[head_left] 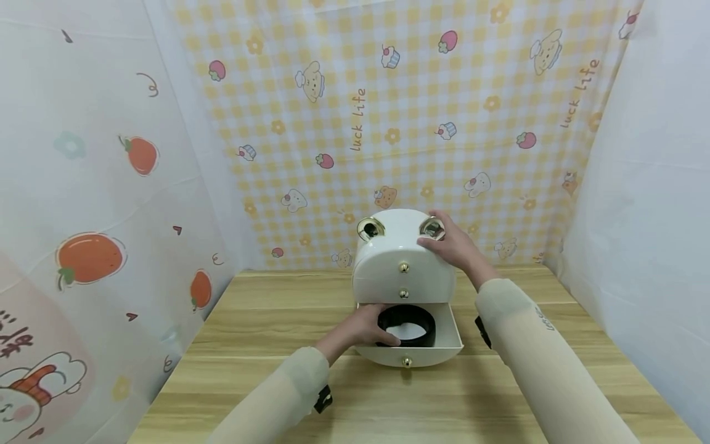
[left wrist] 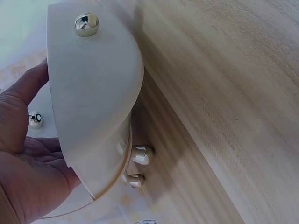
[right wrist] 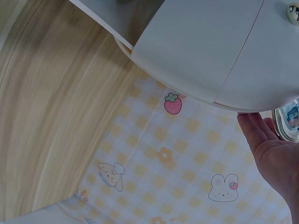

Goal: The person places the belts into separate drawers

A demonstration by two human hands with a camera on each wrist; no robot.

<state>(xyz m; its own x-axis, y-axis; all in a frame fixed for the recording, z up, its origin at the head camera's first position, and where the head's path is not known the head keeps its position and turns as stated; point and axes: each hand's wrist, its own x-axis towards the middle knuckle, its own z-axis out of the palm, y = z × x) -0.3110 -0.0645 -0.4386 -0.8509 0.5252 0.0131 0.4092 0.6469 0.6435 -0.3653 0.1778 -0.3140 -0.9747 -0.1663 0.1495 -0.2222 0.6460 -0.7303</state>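
A white drawer box with gold knobs and two round gold eye shapes on top stands on the table. Its bottom drawer is pulled out, and a black ring, like a roll of tape, lies in it. My left hand grips the left side of that ring, thumb near the drawer front; in the left wrist view the drawer front hides the ring. At the top right of the box, my right hand holds the corner around the gold eye, with fingertips touching the box edge in the right wrist view.
The wood-grain table spreads to both sides of the box. Behind it hangs a yellow checked cloth with printed figures. A printed white cloth hangs at the left and a pale one at the right.
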